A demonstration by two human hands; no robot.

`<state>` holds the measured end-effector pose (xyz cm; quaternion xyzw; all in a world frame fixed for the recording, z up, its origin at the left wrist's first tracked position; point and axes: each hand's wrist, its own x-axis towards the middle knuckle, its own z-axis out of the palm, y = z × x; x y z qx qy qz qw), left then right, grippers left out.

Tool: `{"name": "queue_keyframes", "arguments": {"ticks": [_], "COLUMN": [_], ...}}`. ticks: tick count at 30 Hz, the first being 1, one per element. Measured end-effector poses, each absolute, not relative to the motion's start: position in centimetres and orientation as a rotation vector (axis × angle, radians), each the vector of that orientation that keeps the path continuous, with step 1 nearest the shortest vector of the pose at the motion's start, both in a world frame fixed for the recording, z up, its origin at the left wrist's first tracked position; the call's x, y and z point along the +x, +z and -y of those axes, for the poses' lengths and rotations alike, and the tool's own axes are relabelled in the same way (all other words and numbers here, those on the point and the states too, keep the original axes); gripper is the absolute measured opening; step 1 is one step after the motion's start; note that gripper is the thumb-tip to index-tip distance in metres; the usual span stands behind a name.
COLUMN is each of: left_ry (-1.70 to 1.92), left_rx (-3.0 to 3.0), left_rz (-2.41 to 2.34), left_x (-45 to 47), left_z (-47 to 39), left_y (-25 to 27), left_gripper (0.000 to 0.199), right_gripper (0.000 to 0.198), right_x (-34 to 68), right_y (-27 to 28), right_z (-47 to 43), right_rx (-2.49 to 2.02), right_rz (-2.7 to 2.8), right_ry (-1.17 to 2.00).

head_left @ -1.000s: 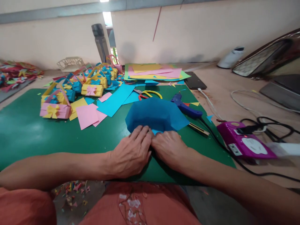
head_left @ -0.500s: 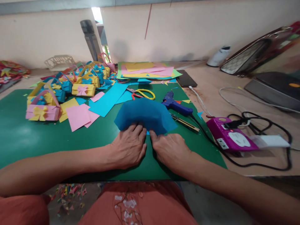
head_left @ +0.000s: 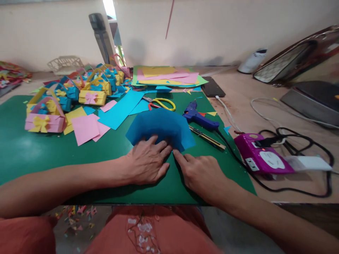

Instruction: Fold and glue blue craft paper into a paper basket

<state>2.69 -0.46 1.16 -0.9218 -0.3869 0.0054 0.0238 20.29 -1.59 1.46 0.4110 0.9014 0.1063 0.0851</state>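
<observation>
A blue sheet of paper (head_left: 159, 121), bent up along its near part, stands on the green cutting mat (head_left: 106, 155) in front of me. My left hand (head_left: 148, 160) lies over its near edge, palm down, fingers spread and pressing. Beside it, the index finger of my right hand (head_left: 200, 173) stretches out, its tip at the paper's near right edge. The other right fingers are curled under and partly hidden. Just beyond the paper are scissors (head_left: 164, 104) with yellow and red handles. To its right lie a blue glue gun (head_left: 198, 116) and a box cutter (head_left: 208, 137).
Several small paper baskets (head_left: 45, 121) stand at the left, near loose pink sheets (head_left: 84, 128) and cyan sheets (head_left: 122, 109). A stack of coloured paper (head_left: 169, 76) and a phone (head_left: 213, 87) lie at the back. A magenta power box (head_left: 265, 155) with cables sits right.
My left fingers have spread apart and slid slightly right along the paper's edge. My right index finger has straightened out. The view has shifted slightly.
</observation>
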Motion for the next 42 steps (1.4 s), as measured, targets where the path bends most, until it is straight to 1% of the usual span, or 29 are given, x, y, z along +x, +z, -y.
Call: {"name": "queue_keyframes", "arguments": {"ticks": [7, 13, 21, 26, 31, 42], "left_ry": [-0.053, -0.099, -0.160, -0.157, -0.143, -0.049], "left_rx": [-2.801, -2.735, -2.742, -2.775, -2.764, -2.767], "left_rz": [1.264, 1.397, 1.540, 1.520, 1.473, 1.399], "left_x": [3.6, 4.3, 4.0, 4.0, 4.1, 3.8], "left_z": [0.2, 0.3, 0.9, 0.7, 0.3, 1.6], "left_y": [1.1, 1.0, 0.3, 0.7, 0.7, 0.9], "left_gripper": [0.044, 0.043, 0.056, 0.046, 0.042, 0.054], "right_gripper": [0.038, 0.040, 0.034, 0.036, 0.036, 0.033], "right_x": [21.5, 21.6, 21.8, 21.8, 21.9, 22.1], "right_y": [0.5, 0.4, 0.6, 0.4, 0.2, 0.3], "right_z": [1.8, 1.9, 1.8, 1.8, 1.9, 1.9], "right_rx": [1.152, 1.158, 1.133, 1.112, 1.119, 1.104], "right_rz": [-2.973, -3.011, -3.031, -3.062, -3.066, -3.094], "right_ry": [0.411, 0.397, 0.380, 0.397, 0.411, 0.347]}}
